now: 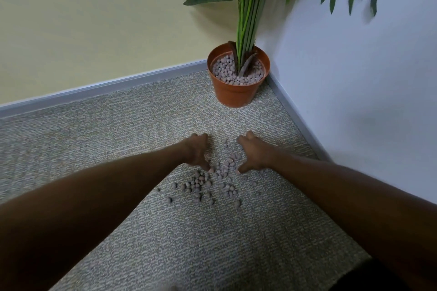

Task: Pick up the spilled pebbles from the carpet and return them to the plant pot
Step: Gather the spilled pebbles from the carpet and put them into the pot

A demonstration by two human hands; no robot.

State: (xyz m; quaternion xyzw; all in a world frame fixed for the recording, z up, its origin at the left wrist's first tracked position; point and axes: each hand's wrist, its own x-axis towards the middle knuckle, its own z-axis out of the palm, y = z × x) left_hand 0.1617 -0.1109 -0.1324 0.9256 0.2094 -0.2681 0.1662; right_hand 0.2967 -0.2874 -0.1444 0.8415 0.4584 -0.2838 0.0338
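Several grey-pink pebbles (214, 178) lie scattered on the grey carpet (118, 139), in front of an orange plant pot (233, 94) that stands in the room's corner. The pot holds more pebbles and a tall green plant (246, 21). My left hand (197, 150) rests on the carpet at the left side of the pile, fingers curved down with the tips touching pebbles. My right hand (253, 152) is cupped on the right side, thumb at the pile's edge. Neither hand visibly holds anything; the palms are hidden.
A yellow wall (94, 19) with a grey skirting strip (106, 85) runs along the back. A white wall (354, 78) closes the right side, close to my right forearm. Plant leaves hang overhead at the top right. Something dark shows at the bottom right corner.
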